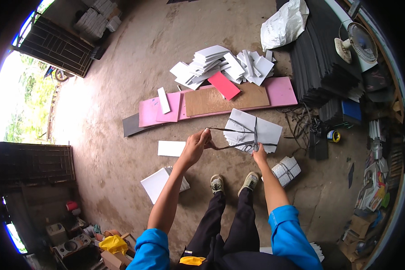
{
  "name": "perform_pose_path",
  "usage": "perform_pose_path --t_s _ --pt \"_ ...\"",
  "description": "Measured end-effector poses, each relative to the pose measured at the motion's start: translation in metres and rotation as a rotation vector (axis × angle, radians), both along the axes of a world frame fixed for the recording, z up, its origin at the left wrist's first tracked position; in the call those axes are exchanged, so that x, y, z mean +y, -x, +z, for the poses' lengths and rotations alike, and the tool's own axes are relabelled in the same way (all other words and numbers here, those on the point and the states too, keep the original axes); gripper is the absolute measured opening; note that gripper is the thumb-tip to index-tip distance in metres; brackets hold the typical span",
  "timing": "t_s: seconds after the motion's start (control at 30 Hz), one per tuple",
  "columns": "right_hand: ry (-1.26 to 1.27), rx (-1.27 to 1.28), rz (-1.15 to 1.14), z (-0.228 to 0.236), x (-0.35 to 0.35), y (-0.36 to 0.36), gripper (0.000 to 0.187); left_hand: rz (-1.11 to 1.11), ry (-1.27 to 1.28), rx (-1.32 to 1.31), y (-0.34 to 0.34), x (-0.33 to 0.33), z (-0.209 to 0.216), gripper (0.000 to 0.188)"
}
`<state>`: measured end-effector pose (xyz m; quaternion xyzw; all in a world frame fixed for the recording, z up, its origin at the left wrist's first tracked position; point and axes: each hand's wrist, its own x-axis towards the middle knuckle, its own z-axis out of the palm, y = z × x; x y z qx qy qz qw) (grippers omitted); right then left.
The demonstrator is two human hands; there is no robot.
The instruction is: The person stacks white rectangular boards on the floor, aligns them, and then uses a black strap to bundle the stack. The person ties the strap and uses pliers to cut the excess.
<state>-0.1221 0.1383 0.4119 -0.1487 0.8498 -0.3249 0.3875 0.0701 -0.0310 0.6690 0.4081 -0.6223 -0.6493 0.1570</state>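
Observation:
A stack of white foam sheets (266, 129) lies on the floor in front of me, with black cord (255, 126) crossing over its top. My left hand (196, 146) is closed on a loop of this cord, which stretches from the stack toward my fist. At the near edge of the stack, my right hand (259, 154) pinches the cord close to where the strands cross. Its fingertips touch or nearly touch the top sheet; I cannot tell which.
A tied white bundle (287, 171) lies by my right foot, a loose white stack (159, 184) on the left. Beyond are a long pink board (283, 91), a red piece (224, 85) and heaped white pieces (211, 60). Black strips (301, 128), dark sheets (319, 67) and a fan (362, 42) stand right.

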Motion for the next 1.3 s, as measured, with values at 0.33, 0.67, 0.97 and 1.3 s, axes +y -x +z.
perform_pose_path --t_s 0.33,0.67,0.97,1.3 --pt "-0.052 0.188 0.062 -0.025 0.012 0.007 0.05 0.082 0.347 -0.097 -0.028 -0.047 0.037 0.043" --pt "-0.149 -0.028 0.07 -0.014 0.003 -0.02 0.064 0.102 -0.109 0.689 -0.035 -0.045 0.02 0.021" --pt "-0.293 0.185 0.217 0.005 -0.015 -0.011 0.061 -0.057 0.945 -0.112 -0.087 -0.086 0.031 0.021" --pt "-0.339 0.149 0.212 0.003 -0.013 -0.014 0.068 0.225 1.464 -0.492 -0.172 -0.107 -0.011 0.035"
